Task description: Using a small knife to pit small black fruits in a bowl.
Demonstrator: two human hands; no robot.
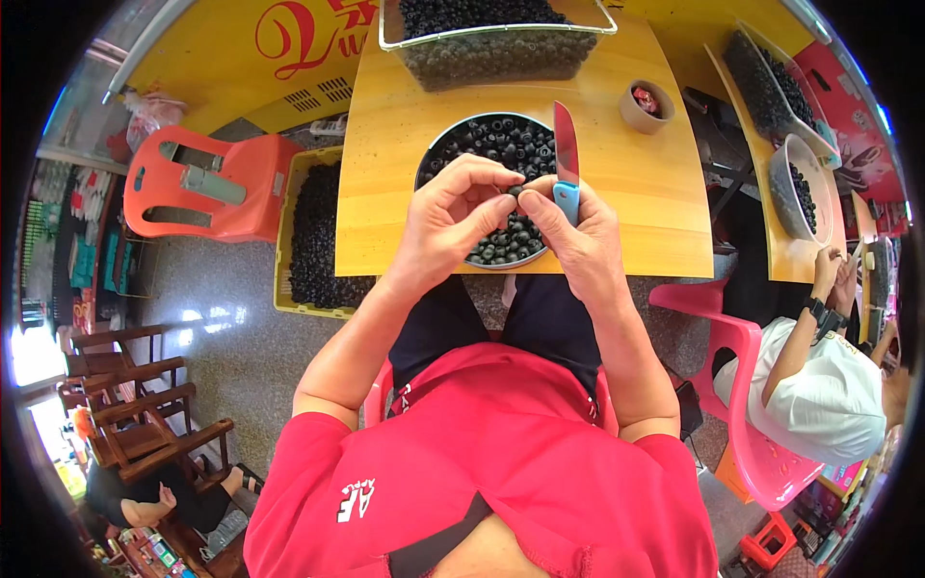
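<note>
Far to the left of the left hand (448, 226), an orange plastic chair (207, 183) stands on the speckled floor. Between that chair and the worktop (385, 183) sits a yellow crate (313, 236) of small dark round fruits, its rim tucked against the worktop's left edge. Beyond it, a yellow sign with red lettering (279, 43) leans behind the worktop.

The left hand is curled, its fingertips pinching one dark fruit (514, 192) just above the near rim of a round metal bowl (429, 159) full of the same fruit. The right hand (578, 231) meets it from the other side, closed around a knife with a blue handle and red blade (567, 154), the blade standing upright beside the pinched fruit. The bowl overhangs the worktop's near edge slightly; bare wood lies open on both sides of the hands.

Past the bowl, a clear tub (496, 39) of fruit fills the far edge. Right of the right hand, a small brown cup (646, 106) stands alone. Well to the right, across a gap, another worktop (800, 255) carries a tray and a bowl of fruit, where another person in white (819, 385) sits on a pink chair (747, 385).
</note>
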